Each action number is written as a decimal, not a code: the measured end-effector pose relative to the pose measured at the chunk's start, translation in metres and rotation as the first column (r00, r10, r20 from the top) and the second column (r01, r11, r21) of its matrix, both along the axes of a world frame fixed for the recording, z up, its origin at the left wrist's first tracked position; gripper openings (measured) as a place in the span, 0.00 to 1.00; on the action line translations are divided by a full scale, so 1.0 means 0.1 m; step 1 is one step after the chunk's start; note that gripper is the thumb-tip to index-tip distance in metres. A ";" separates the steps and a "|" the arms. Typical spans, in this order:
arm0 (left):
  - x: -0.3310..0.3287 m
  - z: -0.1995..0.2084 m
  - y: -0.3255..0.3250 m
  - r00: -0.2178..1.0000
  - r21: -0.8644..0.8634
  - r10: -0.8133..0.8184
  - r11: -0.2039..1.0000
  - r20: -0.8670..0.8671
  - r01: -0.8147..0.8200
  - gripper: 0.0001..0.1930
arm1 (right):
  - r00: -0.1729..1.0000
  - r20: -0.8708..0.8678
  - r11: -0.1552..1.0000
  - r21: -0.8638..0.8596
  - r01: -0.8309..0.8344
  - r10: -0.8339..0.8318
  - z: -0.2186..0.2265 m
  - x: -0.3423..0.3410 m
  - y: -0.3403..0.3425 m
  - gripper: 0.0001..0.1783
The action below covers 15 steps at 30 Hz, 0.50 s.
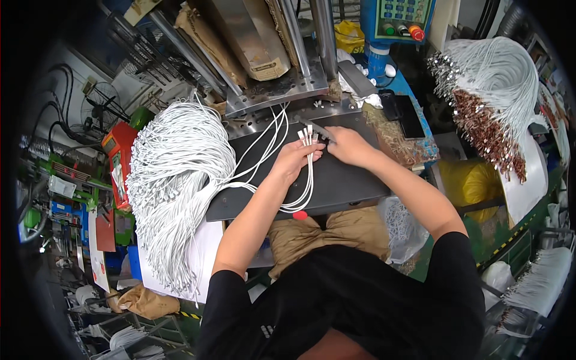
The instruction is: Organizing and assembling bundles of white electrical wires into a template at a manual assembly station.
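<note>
My left hand is closed around several white cables just below their ends. Their pale connectors fan upward above my fingers, and the cables loop down toward the front edge of the dark work plate. Close beside them, my right hand grips a dark grey, notched metal piece that slants toward the connectors. Its exact kind is hard to make out, and my fingers hide part of it. More white cables run left from the plate into a large bundle.
A press with steel columns stands behind the plate. At the back right are a control box with buttons and a phone-like black slab. Another white cable bundle hangs at the far right. A clear bag sits by my right leg.
</note>
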<state>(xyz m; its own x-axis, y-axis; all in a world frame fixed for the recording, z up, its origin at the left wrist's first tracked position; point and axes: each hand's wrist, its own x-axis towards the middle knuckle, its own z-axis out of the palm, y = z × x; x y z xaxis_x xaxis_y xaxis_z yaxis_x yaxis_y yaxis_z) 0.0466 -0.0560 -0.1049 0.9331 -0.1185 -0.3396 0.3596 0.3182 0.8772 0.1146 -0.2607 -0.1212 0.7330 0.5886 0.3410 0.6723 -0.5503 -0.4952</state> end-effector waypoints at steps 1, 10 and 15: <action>-0.01 -0.01 -0.01 0.999 0.053 -0.041 0.998 -0.005 0.041 0.09 | 0.934 -0.357 0.991 0.132 0.014 0.034 0.04 0.00 0.01 0.22; -0.05 0.05 -0.10 0.979 0.217 -0.205 0.955 -0.014 0.203 0.09 | 0.607 -0.774 0.796 0.476 0.374 0.178 -0.01 -0.02 0.04 0.20; -0.09 0.11 -0.12 0.974 0.259 -0.209 0.939 -0.084 0.224 0.11 | 0.604 -0.778 0.806 0.463 0.367 0.172 -0.03 -0.02 0.03 0.21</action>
<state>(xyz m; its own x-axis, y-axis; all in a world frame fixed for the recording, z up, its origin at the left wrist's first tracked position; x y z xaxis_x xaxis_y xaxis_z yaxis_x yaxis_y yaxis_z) 0.0380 -0.0680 -0.0941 0.8741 -0.2144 -0.4358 0.4432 -0.0146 0.8963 0.1121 -0.2577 -0.1244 0.9003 0.4076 -0.1529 -0.1461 -0.0480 -0.9881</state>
